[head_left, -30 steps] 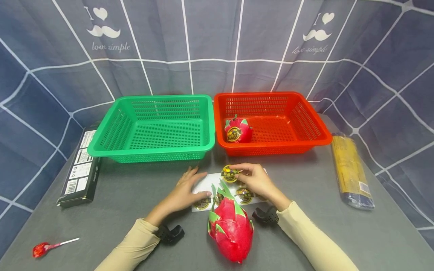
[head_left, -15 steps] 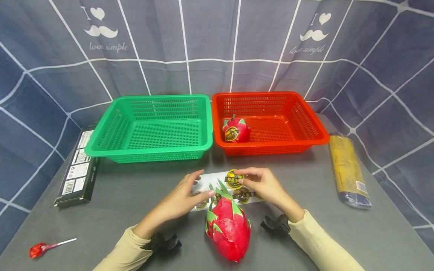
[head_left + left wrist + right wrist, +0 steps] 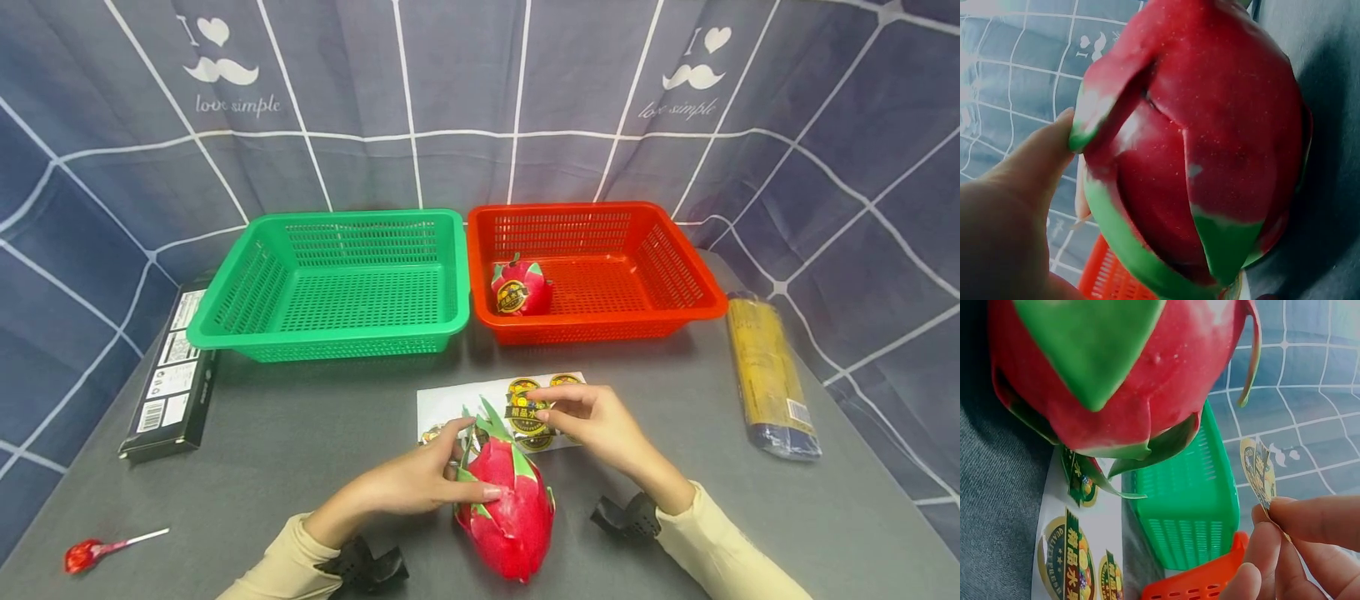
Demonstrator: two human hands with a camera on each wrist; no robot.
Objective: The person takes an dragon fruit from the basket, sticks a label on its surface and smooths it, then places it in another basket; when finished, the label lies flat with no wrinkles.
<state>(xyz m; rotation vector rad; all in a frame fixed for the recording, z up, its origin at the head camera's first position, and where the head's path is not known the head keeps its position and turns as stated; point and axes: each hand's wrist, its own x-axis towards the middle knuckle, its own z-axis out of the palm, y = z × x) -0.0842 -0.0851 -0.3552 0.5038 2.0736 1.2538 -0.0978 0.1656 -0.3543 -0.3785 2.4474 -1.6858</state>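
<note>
In the head view a red dragon fruit [image 3: 517,508] with green-tipped scales lies at the near middle of the table, its leafy end pointing away. My left hand [image 3: 420,479] holds its left side, thumb across the top and fingers round by the leaves. The left wrist view shows the thumb [image 3: 1041,150] against a scale. My right hand [image 3: 592,421] pinches a round black-and-gold sticker [image 3: 1259,472] between thumb and fingertips, raised off the sheet. Beneath is a white sticker sheet [image 3: 450,400] with several more stickers, partly covered by the fruit and hands.
Behind stand a green basket [image 3: 330,337] and a red basket [image 3: 607,317], with a smaller stickered dragon fruit [image 3: 522,287] in the red one. A black box [image 3: 168,383] and a lollipop [image 3: 90,552] lie left, a yellow packet [image 3: 772,375] right. A checked curtain [image 3: 465,92] hangs behind.
My left hand has left the sticker sheet and come back onto the dragon fruit. My right hand, still pinching the sticker, has drifted right and nearer, uncovering more of the sheet.
</note>
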